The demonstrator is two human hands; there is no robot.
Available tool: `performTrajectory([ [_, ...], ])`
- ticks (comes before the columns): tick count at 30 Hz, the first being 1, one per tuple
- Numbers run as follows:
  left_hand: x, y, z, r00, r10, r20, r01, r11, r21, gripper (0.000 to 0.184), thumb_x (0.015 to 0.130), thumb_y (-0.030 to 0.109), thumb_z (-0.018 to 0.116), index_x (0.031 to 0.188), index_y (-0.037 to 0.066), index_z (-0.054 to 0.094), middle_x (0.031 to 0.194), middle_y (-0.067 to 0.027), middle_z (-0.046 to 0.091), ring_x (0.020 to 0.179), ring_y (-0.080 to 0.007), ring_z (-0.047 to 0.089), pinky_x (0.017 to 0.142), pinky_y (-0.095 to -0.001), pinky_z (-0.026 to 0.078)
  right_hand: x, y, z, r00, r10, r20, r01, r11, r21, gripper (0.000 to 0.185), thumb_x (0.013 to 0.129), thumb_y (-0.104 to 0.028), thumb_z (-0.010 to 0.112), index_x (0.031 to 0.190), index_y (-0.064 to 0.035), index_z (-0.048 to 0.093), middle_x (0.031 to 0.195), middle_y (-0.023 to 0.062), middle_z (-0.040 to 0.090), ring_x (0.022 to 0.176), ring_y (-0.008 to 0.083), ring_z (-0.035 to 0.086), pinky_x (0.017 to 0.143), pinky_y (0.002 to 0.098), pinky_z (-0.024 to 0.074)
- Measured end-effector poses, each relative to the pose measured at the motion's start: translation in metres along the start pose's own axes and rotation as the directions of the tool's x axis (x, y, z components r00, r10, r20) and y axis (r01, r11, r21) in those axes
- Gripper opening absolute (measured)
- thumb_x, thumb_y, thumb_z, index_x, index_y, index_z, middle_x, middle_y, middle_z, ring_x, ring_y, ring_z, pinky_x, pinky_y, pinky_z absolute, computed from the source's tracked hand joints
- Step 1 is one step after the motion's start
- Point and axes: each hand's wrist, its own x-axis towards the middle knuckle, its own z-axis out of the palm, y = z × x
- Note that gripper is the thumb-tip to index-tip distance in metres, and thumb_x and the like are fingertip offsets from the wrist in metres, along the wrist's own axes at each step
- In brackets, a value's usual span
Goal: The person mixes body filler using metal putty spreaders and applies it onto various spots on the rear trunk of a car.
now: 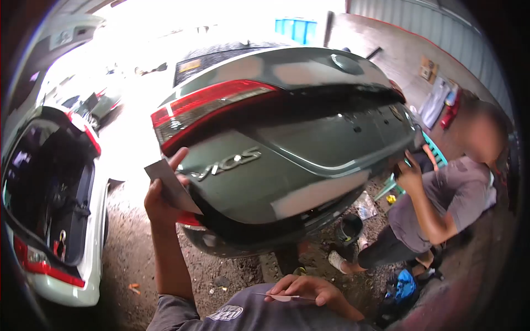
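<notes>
My left hand (160, 201) is raised beside the left rear of a dark green car (232, 182). It grips a flat, grey, rectangular plate (174, 187), with one finger sticking up behind it. The plate overlaps the view of the car's corner; whether they touch I cannot tell. Low in front of my shirt, my right hand (317, 289) pinches a thin flat spreader-like piece (284, 298), seen nearly edge-on with something pale pinkish on it. Dull pinkish patches (320, 196) show on the car's lower rear and above the red tail light (215, 102).
A co-worker (441, 198) sits at the right by the car's rear, one hand raised. A green plastic chair (433, 149), a black bucket (349, 227) and a blue bag (404, 284) are nearby. At left stands a white car (91, 265) with its tailgate raised. The ground is bare dirt.
</notes>
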Motion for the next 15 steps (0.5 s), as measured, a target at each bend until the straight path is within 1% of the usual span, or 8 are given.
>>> performTrajectory([
  [2, 0.023, 0.001, -0.001, 0.998, 0.062, -0.019, -0.060, 0.995, 0.080, 0.061, 0.094, 0.030, 0.059, 0.143, -0.002, 0.044, 0.154, -0.0370, 0.028, 0.090, -0.0214, 0.072, 0.071, -0.0318, 0.061, -0.006, -0.004, 0.010, 0.992, -0.060, -0.108, 0.064, 0.997, 0.042, 0.063, 0.088, -0.040, 0.069, 0.137, -0.0029, 0.056, 0.146, 0.0238, 0.043, 0.139, 0.0404, 0.041, 0.117, 0.0543, 0.0259],
  [3, 0.028, 0.005, -0.012, 1.000, 0.028, -0.013, -0.026, 0.990, 0.139, 0.060, 0.094, 0.029, 0.060, 0.143, -0.002, 0.045, 0.154, -0.0368, 0.028, 0.087, -0.0208, 0.072, 0.070, -0.0309, 0.061, -0.010, -0.005, 0.013, 0.983, -0.071, -0.172, 0.078, 0.996, 0.034, 0.060, 0.087, -0.038, 0.070, 0.135, -0.0034, 0.057, 0.144, 0.0239, 0.044, 0.138, 0.0427, 0.041, 0.117, 0.0587, 0.0261],
  [5, 0.040, 0.013, -0.029, 0.996, -0.034, 0.086, 0.022, 0.990, 0.141, 0.058, 0.093, 0.027, 0.061, 0.141, -0.003, 0.048, 0.154, -0.0361, 0.030, 0.093, -0.0209, 0.071, 0.074, -0.0312, 0.060, -0.019, -0.010, 0.018, 0.952, -0.086, -0.295, 0.096, 0.995, 0.022, 0.054, 0.086, -0.032, 0.073, 0.130, -0.0044, 0.060, 0.139, 0.0242, 0.046, 0.136, 0.0473, 0.043, 0.115, 0.0677, 0.0263],
  [7, 0.043, 0.019, -0.042, 0.995, -0.050, -0.088, 0.077, 0.936, 0.343, 0.058, 0.092, 0.026, 0.062, 0.139, -0.004, 0.047, 0.150, -0.0345, 0.038, 0.106, -0.0243, 0.067, 0.082, -0.0346, 0.059, -0.038, 0.008, 0.013, 0.881, -0.183, -0.436, 0.162, 0.983, -0.086, 0.052, 0.084, -0.028, 0.073, 0.129, -0.0044, 0.060, 0.137, 0.0245, 0.048, 0.132, 0.0497, 0.046, 0.114, 0.0680, 0.0284],
  [9, 0.043, 0.026, -0.043, 0.993, -0.086, -0.080, 0.111, 0.916, 0.385, 0.060, 0.091, 0.029, 0.064, 0.138, -0.004, 0.046, 0.145, -0.0308, 0.046, 0.107, -0.0262, 0.065, 0.088, -0.0361, 0.057, -0.046, 0.007, 0.013, 0.818, -0.204, -0.537, 0.170, 0.979, -0.113, 0.052, 0.082, -0.026, 0.072, 0.128, -0.0042, 0.061, 0.136, 0.0249, 0.049, 0.129, 0.0521, 0.048, 0.113, 0.0679, 0.0300],
  [10, 0.043, 0.029, -0.043, 0.992, -0.105, -0.076, 0.127, 0.905, 0.405, 0.062, 0.090, 0.030, 0.064, 0.137, -0.005, 0.046, 0.142, -0.0290, 0.050, 0.108, -0.0272, 0.064, 0.091, -0.0369, 0.055, -0.039, -0.010, 0.026, 0.797, -0.171, -0.579, 0.155, 0.985, -0.078, 0.052, 0.081, -0.026, 0.071, 0.127, -0.0040, 0.061, 0.136, 0.0251, 0.050, 0.129, 0.0534, 0.048, 0.113, 0.0677, 0.0306],
  [13, 0.043, 0.031, -0.048, 0.988, -0.091, -0.122, 0.135, 0.891, 0.433, 0.065, 0.089, 0.033, 0.065, 0.138, -0.005, 0.046, 0.138, -0.0243, 0.055, 0.114, -0.0265, 0.061, 0.097, -0.0361, 0.050, -0.031, -0.039, 0.042, 0.730, -0.136, -0.669, 0.055, 0.988, -0.141, 0.054, 0.079, -0.031, 0.069, 0.125, -0.0037, 0.062, 0.137, 0.0252, 0.050, 0.126, 0.0567, 0.048, 0.111, 0.0698, 0.0318],
  [15, 0.046, 0.034, -0.053, 0.985, -0.084, -0.151, 0.139, 0.902, 0.408, 0.067, 0.088, 0.034, 0.065, 0.139, -0.005, 0.046, 0.137, -0.0224, 0.057, 0.116, -0.0254, 0.060, 0.099, -0.0352, 0.048, -0.040, -0.040, 0.032, 0.757, -0.165, -0.632, 0.119, 0.986, -0.115, 0.058, 0.079, -0.032, 0.067, 0.128, -0.0028, 0.061, 0.139, 0.0243, 0.051, 0.126, 0.0552, 0.050, 0.111, 0.0664, 0.0327],
])
